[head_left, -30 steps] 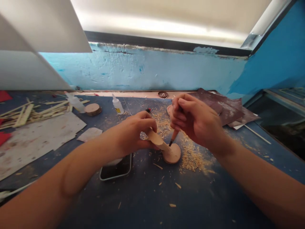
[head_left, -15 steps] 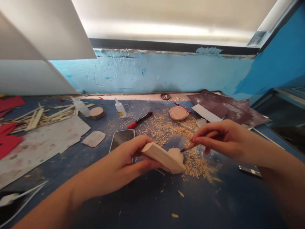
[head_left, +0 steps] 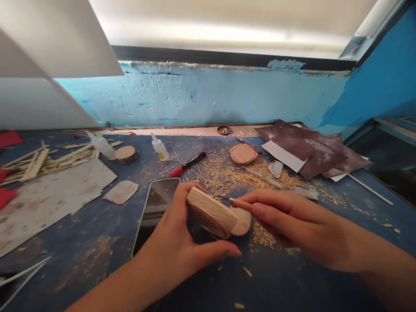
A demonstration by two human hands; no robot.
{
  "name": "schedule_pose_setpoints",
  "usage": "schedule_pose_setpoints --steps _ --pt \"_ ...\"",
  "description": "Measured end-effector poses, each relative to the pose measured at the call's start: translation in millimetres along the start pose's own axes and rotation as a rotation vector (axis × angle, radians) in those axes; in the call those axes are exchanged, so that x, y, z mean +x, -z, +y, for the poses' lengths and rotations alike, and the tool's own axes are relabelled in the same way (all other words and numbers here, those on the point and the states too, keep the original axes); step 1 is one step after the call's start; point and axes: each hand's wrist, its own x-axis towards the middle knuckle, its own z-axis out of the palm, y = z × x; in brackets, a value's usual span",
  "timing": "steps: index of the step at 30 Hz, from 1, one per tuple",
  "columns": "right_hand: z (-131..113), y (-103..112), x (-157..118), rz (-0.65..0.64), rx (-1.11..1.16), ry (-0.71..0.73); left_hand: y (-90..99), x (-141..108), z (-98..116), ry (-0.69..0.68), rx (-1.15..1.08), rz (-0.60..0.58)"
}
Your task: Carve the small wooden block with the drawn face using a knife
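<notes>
My left hand [head_left: 178, 242] holds a pale carved wood piece [head_left: 212, 209], a thick block with a rounded part at its right end. Its fingers go behind the block's left end, and the thumb stretches out below, seemingly apart from the wood. In my right hand [head_left: 295, 225] is a carving tool [head_left: 241, 205] with a wooden handle and a thin metal tip. That tip points left at the block's upper edge; whether it touches the wood is hard to tell. Wood shavings [head_left: 263, 236] lie under and beyond the piece.
A phone [head_left: 156, 208] lies beside my left hand. Beyond it are a red-capped marker [head_left: 188, 164], a small glue bottle [head_left: 160, 148] and a round wood slice [head_left: 126, 154]. Another wood disc [head_left: 243, 154] sits among shavings. Sandpaper sheets [head_left: 312, 147] are at right, wood sticks [head_left: 35, 162] at left.
The wood piece has turned in my left hand, whose thumb has swung down away from it. My right hand has moved left and lower, bringing the tool's tip over the block's upper edge.
</notes>
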Motion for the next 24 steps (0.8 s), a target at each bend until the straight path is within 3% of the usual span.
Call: schedule_pose_setpoints --steps 4,8,12,24 --pt "-3 -9 -6 0.019 -0.032 0.102 -11.5 -8 2 -0.007 0.026 0.112" --pt "0 -3 -12 0.099 -0.161 0.223 -15.4 -11 0 -0.079 0.067 0.178" --pt "3 6 -19 0.072 -0.377 0.371 -14.6 -10 -3 -0.144 0.081 0.194" --pt "-5 -7 -24 0.151 -0.524 0.424 -17.7 -12 -6 -0.127 0.109 0.201"
